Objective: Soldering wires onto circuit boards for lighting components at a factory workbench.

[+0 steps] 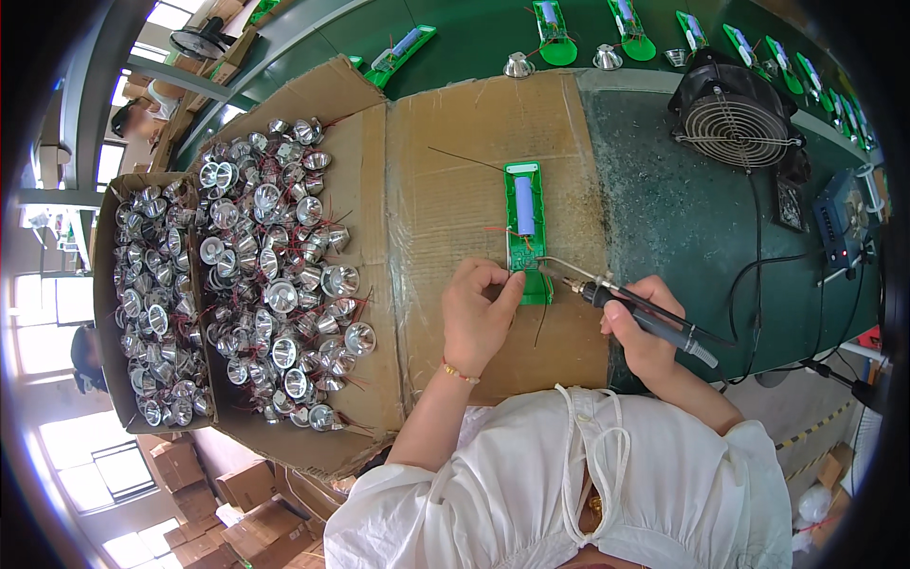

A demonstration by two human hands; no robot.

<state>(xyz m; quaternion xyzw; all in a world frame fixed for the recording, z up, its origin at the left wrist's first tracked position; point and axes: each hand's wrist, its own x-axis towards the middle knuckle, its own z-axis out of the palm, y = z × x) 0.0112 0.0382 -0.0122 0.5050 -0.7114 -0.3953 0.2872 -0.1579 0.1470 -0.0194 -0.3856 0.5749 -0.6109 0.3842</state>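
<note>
A long green plastic lamp housing [534,284] lies on the cardboard in front of me. It contains a purple cylindrical battery [524,205] and, below that, a small green circuit board [524,256]. Thin red and black wires stick out from it. My left hand [477,318] is closed at the housing's lower left edge, thumb and forefinger together there; any wire between them is too small to see. In my right hand [646,327] is a soldering iron [654,322] with a thin metal feed tube along it. Its tip points at the board; whether it touches, I cannot tell.
To the left, cardboard boxes [374,190] hold many silver reflector cups [282,296] with red wires. A black fan [739,128] stands at the back right, near a blue soldering station [836,228] with cables. More green housings [557,47] line the far bench.
</note>
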